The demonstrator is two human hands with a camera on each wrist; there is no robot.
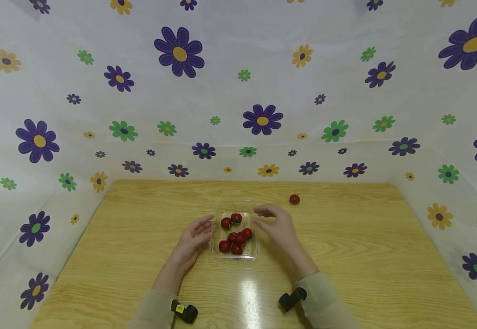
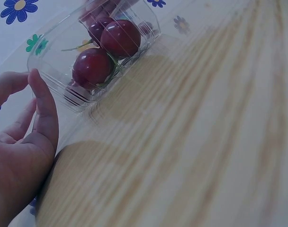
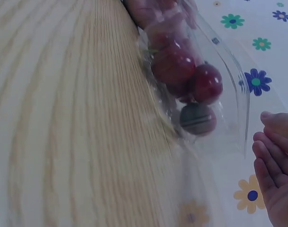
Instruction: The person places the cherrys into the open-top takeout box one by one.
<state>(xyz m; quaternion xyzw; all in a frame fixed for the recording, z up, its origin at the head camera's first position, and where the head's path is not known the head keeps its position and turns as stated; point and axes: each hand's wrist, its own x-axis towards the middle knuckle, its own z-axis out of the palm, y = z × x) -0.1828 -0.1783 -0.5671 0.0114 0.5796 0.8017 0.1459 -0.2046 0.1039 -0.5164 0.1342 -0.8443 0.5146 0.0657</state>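
A clear plastic box [image 1: 235, 257] with several dark red cherries [image 1: 241, 237] in it stands between the two hands. My left hand [image 1: 195, 237] is at the box's left side, fingers gently bent; in the left wrist view its fingertips [image 2: 36, 78] come right at the box's rim. On the other side, my right hand [image 1: 277, 226] has its fingertips by the box's upper right edge. Seen from the right wrist, that hand's loosely bent fingers [image 3: 272, 158] show a gap to the box wall, with nothing in them. Some cherries have thin green stems.
One loose cherry [image 1: 294, 199] lies on the wooden table [image 1: 357, 256], beyond the right hand and near the back edge. A white sheet [image 1: 218, 100] printed with flowers rises behind the table and along both sides. Black wrist cameras [image 1: 293, 299] sit on the sleeves.
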